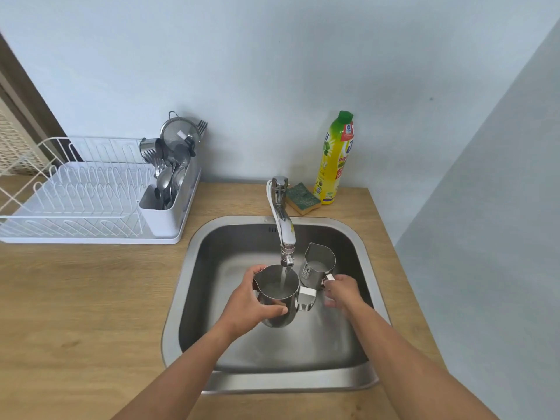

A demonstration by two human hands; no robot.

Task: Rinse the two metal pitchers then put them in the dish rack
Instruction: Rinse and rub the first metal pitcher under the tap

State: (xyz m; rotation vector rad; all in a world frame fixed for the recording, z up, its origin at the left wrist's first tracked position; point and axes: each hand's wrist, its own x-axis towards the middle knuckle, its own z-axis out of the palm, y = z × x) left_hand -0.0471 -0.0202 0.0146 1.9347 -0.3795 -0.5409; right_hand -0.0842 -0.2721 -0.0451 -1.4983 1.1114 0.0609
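Two metal pitchers are held inside the sink (194, 268), which is walled by its steel rim, with open basin floor in front. The larger pitcher (277, 298) is clasped around its body by the left hand (250, 301), fingers curled shut, under the running tap (283, 225). The smaller pitcher (318, 266) is gripped at the handle by the right hand (342, 291). One dish rack (88, 195) is seen on the desk (91, 298), well apart.

Two pitchers are seen: one (277, 298) gripped by the left hand (248, 301), one (318, 266) held at its handle by the right hand (342, 292). One sink (194, 268), one tap (283, 225), one rack (75, 201), one sponge (303, 198) and one bottle (335, 157) are counted beyond the grips.
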